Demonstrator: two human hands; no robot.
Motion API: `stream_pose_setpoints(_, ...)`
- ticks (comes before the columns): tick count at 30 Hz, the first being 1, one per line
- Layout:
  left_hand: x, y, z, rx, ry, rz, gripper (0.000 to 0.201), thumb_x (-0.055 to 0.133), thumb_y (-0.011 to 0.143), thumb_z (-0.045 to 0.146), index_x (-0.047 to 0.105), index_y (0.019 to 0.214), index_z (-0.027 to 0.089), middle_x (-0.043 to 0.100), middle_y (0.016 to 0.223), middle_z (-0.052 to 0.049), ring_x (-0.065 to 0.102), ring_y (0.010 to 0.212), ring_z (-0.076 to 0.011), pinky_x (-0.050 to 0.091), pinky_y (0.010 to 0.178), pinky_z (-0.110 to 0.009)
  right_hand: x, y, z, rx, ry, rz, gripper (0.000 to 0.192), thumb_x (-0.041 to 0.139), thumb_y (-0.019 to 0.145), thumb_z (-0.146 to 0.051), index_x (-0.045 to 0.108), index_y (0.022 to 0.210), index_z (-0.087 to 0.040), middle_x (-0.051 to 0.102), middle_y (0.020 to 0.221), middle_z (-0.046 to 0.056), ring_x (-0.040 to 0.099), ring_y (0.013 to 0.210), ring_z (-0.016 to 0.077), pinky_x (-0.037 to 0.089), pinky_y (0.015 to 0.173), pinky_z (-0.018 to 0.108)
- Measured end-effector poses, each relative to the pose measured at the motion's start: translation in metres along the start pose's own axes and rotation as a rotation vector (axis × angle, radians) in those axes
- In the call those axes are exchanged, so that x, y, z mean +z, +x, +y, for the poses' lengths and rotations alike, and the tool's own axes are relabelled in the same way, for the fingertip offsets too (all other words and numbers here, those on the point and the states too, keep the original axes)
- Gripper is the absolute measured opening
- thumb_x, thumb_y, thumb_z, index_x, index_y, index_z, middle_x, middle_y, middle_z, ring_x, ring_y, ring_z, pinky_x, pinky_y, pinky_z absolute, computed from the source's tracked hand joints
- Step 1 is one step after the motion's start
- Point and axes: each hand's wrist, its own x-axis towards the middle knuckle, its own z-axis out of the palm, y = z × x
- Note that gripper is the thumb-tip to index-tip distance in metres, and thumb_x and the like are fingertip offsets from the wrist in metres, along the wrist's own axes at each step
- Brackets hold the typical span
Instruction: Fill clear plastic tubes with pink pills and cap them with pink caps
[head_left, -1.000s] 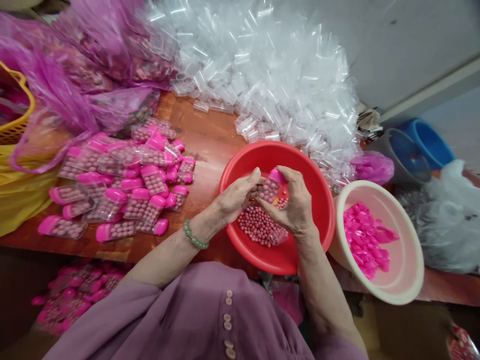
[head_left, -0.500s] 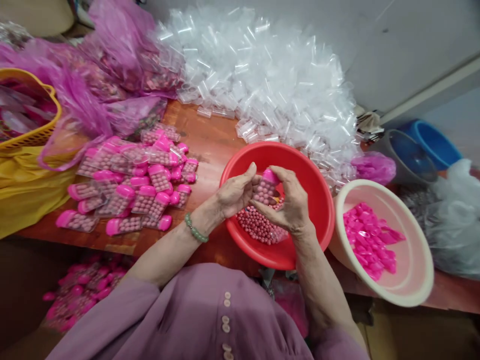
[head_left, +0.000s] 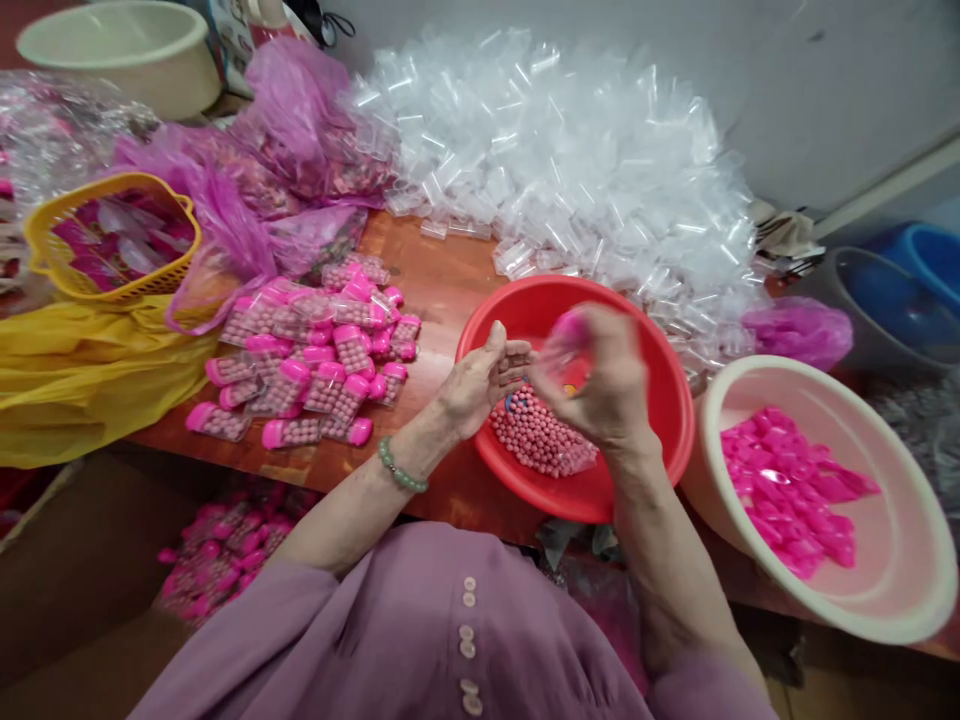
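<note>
Head view, taking the red basin [head_left: 664,420] as the middle of the dial. My R hand [head_left: 613,385] pinches a pink-capped bottle [head_left: 571,328], thumb one side, fingers the other, over the basin. Both are blurred, so can't tell how full it is. My L hand [head_left: 481,378] is spread w/ palm turned in, just beside it at approx 9 o'clock; whether the fingertips touch the bottle, can't tell. Working above the basin makes sense – any stray bead would prob. drop back among the loose pink beads [head_left: 536,435], at 7 o'clock inside it.

Clear containers [head_left: 555,170] are heaped at 12 o'clock on the table [head_left: 439,272], prob. so either hand can reach them. Pink caps [head_left: 787,490] sit in the cream tub [head_left: 892,530] betw. 3 and 4 o'clock – R-hand side, handy for that hand. Filled bottles [head_left: 327,385] lie piled at 9 o'clock, presumably kept apart from the clear ones to avoid mixing.
</note>
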Motion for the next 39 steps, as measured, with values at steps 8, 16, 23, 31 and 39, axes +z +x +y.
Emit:
stream_pose_setpoints(8, 0.007, 0.004, 0.003, -0.087, -0.003, -0.135, 0.054, 0.045, 0.095, 0.059, 0.072, 0.093, 0.013, 0.072, 0.077, -0.006, 0.065, 0.07, -0.0137, 0.047, 0.063, -0.023, 0.005, 0.001, -0.005, -0.057, 0.003, -0.038, 0.066, 0.07, 0.079, -0.039, 0.046, 0.134, -0.013, 0.062, 0.121, 0.021, 0.061, 0.111, 0.0342, 0.055, 0.088, 0.051)
stream_pose_setpoints(16, 0.007, 0.009, 0.003, -0.15, -0.022, -0.148, 0.056, 0.047, 0.093, 0.062, 0.072, 0.093, 0.012, 0.073, 0.077, -0.01, 0.069, 0.082, -0.0208, 0.052, 0.07, -0.027, 0.006, 0.002, -0.009, -0.04, 0.033, -0.088, 0.064, 0.073, 0.075, -0.043, 0.048, 0.128, -0.016, 0.065, 0.118, 0.017, 0.064, 0.106, 0.0309, 0.055, 0.086, 0.046)
stream_pose_setpoints(23, 0.011, 0.015, -0.007, -0.091, -0.028, -0.055, 0.055, 0.044, 0.095, 0.058, 0.07, 0.09, 0.011, 0.07, 0.07, -0.009, 0.07, 0.071, -0.0191, 0.058, 0.073, -0.032, 0.01, 0.002, -0.009, -0.099, 0.054, -0.104, 0.063, 0.072, 0.076, -0.044, 0.049, 0.126, -0.015, 0.067, 0.114, 0.018, 0.065, 0.103, 0.0306, 0.055, 0.089, 0.047)
stream_pose_setpoints(31, 0.016, 0.006, -0.012, -0.041, 0.033, 0.04, 0.048, 0.046, 0.096, 0.051, 0.064, 0.072, 0.014, 0.061, 0.052, -0.002, 0.056, 0.043, -0.0097, 0.05, 0.049, -0.022, 0.009, 0.002, -0.014, -0.15, 0.048, -0.087, 0.06, 0.068, 0.074, -0.035, 0.048, 0.127, -0.015, 0.068, 0.11, 0.017, 0.065, 0.1, 0.0298, 0.056, 0.083, 0.044)
stream_pose_setpoints(39, 0.017, 0.006, -0.015, -0.021, 0.137, 0.062, 0.053, 0.038, 0.097, 0.053, 0.059, 0.068, 0.014, 0.057, 0.051, -0.002, 0.053, 0.044, -0.0109, 0.048, 0.048, -0.024, 0.013, -0.001, -0.016, -0.19, 0.033, -0.116, 0.066, 0.069, 0.077, -0.039, 0.046, 0.133, -0.012, 0.067, 0.112, 0.019, 0.065, 0.101, 0.0318, 0.057, 0.085, 0.047)
